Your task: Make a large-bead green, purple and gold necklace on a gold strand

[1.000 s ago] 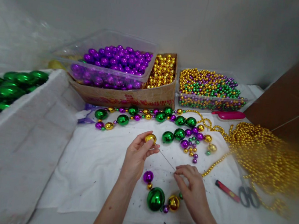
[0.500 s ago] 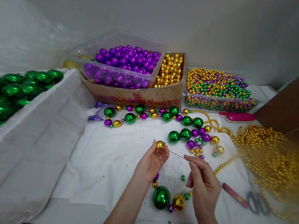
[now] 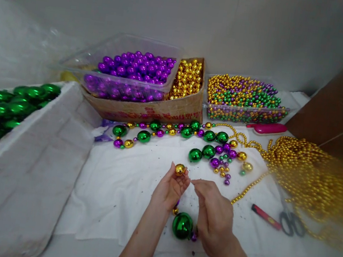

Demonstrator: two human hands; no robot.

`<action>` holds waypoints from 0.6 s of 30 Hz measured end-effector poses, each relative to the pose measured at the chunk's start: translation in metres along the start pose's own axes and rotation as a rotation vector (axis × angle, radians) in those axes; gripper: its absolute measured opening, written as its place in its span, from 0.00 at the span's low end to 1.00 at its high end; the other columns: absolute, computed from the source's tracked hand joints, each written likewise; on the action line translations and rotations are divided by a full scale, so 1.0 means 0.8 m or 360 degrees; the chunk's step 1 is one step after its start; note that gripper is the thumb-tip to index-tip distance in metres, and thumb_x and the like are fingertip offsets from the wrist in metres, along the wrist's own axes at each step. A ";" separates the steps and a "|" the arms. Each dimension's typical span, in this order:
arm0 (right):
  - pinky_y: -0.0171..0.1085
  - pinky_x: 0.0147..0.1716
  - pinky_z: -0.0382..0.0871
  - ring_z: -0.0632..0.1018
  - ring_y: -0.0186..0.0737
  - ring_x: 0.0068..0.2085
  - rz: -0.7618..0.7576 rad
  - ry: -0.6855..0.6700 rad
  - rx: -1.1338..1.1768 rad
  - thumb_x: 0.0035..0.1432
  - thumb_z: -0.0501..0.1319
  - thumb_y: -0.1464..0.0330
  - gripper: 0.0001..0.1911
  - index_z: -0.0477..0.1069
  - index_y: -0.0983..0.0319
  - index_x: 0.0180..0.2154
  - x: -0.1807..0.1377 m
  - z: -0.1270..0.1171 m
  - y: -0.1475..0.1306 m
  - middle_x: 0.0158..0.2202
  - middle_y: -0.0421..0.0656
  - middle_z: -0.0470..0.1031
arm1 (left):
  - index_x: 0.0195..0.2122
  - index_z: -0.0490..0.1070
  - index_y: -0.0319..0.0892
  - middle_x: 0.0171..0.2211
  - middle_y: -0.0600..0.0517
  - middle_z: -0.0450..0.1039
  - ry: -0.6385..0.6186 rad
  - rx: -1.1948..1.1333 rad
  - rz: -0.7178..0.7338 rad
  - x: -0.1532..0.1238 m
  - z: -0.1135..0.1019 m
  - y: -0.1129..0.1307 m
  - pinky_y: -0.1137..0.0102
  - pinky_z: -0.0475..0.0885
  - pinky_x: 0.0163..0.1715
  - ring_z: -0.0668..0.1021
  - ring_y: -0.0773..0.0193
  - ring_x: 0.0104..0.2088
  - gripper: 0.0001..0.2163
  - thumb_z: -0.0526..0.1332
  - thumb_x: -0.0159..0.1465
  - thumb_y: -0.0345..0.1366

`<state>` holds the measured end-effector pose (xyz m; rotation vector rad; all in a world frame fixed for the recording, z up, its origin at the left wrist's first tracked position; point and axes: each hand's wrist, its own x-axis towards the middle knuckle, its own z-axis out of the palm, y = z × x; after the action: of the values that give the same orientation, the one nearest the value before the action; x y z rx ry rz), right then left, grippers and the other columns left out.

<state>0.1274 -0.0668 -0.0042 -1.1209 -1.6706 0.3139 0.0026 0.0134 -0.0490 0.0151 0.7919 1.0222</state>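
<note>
Head view: holding gold ball (image 3: 179,170) in cupped left hand (image 3: 169,191) above white cloth (image 3: 123,198), between far and near edges — pinching right hand (image 3: 214,214) narrow just beside, cannot tell on what — best to steady ball and wrists

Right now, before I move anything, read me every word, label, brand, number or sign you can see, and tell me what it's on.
No text can be read for certain.
Cardboard box, front side: red printing, too blurred to read.
Red stick with a black end: a yellowish patch, too small and blurred to tell whether it bears lettering.
</note>
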 end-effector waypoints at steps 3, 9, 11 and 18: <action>0.39 0.38 0.73 0.75 0.42 0.42 0.0043 -0.0036 -0.0072 0.62 0.47 0.78 0.14 0.64 0.63 0.46 0.007 0.005 -0.004 0.39 0.50 0.73 | 0.32 0.71 0.33 0.26 0.47 0.75 -0.0010 0.0028 -0.0007 0.000 -0.002 0.000 0.74 0.76 0.27 0.78 0.67 0.26 0.15 0.55 0.65 0.42; 0.39 0.37 0.72 0.76 0.41 0.41 0.0066 -0.0024 -0.0166 0.64 0.45 0.77 0.12 0.65 0.64 0.43 0.014 0.010 -0.004 0.36 0.50 0.73 | 0.32 0.71 0.34 0.26 0.48 0.75 -0.0041 0.0068 -0.0037 0.000 -0.003 -0.003 0.75 0.76 0.27 0.77 0.69 0.24 0.15 0.55 0.65 0.43; 0.38 0.36 0.72 0.75 0.41 0.41 0.0055 -0.0032 -0.0197 0.64 0.45 0.77 0.13 0.64 0.64 0.43 0.015 0.011 -0.003 0.36 0.50 0.73 | 0.33 0.71 0.33 0.26 0.48 0.75 -0.0044 0.0071 -0.0038 0.000 -0.003 -0.004 0.75 0.75 0.27 0.77 0.70 0.24 0.16 0.54 0.65 0.43; 0.38 0.35 0.71 0.75 0.42 0.42 0.0006 -0.0044 -0.0230 0.63 0.45 0.77 0.13 0.65 0.65 0.44 0.013 0.021 0.006 0.37 0.51 0.73 | 0.33 0.70 0.33 0.28 0.48 0.75 -0.0029 0.0057 -0.0032 -0.002 0.002 -0.006 0.76 0.74 0.27 0.77 0.69 0.25 0.16 0.52 0.66 0.42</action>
<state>0.1153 -0.0509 -0.0079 -1.2315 -1.7378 0.2145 0.0065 0.0101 -0.0489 0.0470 0.7921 0.9877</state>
